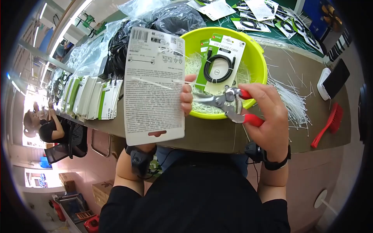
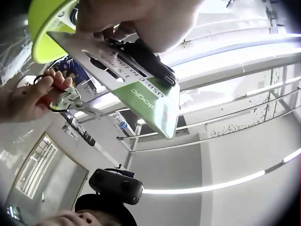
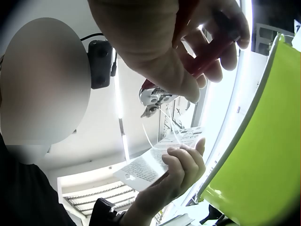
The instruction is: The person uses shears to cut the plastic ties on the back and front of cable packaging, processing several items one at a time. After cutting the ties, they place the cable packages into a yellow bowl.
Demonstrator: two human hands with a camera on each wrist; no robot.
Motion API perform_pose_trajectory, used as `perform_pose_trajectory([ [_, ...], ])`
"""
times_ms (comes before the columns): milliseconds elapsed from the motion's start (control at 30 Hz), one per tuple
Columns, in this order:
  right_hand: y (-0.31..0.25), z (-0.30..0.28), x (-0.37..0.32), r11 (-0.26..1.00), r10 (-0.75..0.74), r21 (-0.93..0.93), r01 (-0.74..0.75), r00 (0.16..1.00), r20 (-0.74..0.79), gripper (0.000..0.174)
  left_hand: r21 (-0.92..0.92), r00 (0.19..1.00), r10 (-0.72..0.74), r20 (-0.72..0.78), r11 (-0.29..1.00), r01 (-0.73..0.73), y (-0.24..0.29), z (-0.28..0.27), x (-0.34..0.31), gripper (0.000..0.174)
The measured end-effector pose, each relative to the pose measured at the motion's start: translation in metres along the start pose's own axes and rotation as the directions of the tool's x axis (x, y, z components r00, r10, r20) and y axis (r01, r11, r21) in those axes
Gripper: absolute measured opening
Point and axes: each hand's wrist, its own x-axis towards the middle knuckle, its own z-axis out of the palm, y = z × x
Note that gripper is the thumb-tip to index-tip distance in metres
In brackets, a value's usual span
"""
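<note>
My left hand grips a white printed card by its edge, back side up, with the hang slot toward me. In the left wrist view, the card's other face is green and white, with a dark cable on it. My right hand holds metal cutters by their red handles, the blades beside my left fingers at the card's edge. Thin white strands run between the card and the cutters in the right wrist view. Behind them, a lime-green basin holds packaged cable cards and white clippings.
Stacked cards and bagged black cables lie at the left. Right of the basin are white ties, a red brush and a black-and-white device. More packs lie at the back. A person sits far left.
</note>
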Motion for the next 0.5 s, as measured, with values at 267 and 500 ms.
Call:
perform_pose_trajectory([
  [267,-0.008,0.010,0.001,0.949,0.001,-0.316,0.007,1.000,0.023,0.038,-0.169,0.943,-0.202,0.263,0.953,0.251,0.008,-0.037,-0.017,0.073],
  [500,-0.012,0.011,0.005,0.949,-0.005,-0.314,0.023,0.998,0.057,0.038,-0.220,0.940,-0.223,0.259,0.934,0.283,0.006,-0.043,-0.018,0.074],
])
